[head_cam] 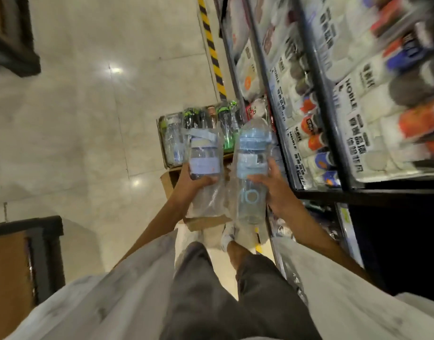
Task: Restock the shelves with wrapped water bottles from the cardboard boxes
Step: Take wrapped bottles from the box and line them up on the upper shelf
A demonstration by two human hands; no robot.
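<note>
I hold one plastic-wrapped water bottle in each hand above the floor. My left hand (195, 184) grips a short bottle with a pale blue label and strap (204, 157). A taller clear bottle with a blue lid (252, 165) sits in my right hand (274, 190), its loose wrap hanging below. Beyond them an open cardboard box (164, 153) on the floor holds several wrapped bottles, some with green and black lids (223, 116). A second cardboard box (169, 182) lies partly hidden under my hands. The black shelf rack (319, 192) stands to my right.
The rack's shelves (353, 114) are packed with white, orange and blue boxed goods. A yellow-and-black striped strip (212, 47) runs along the floor by the rack. Dark-framed furniture (49, 241) stands at the left. The polished tile floor (88, 119) stretches left of the boxes.
</note>
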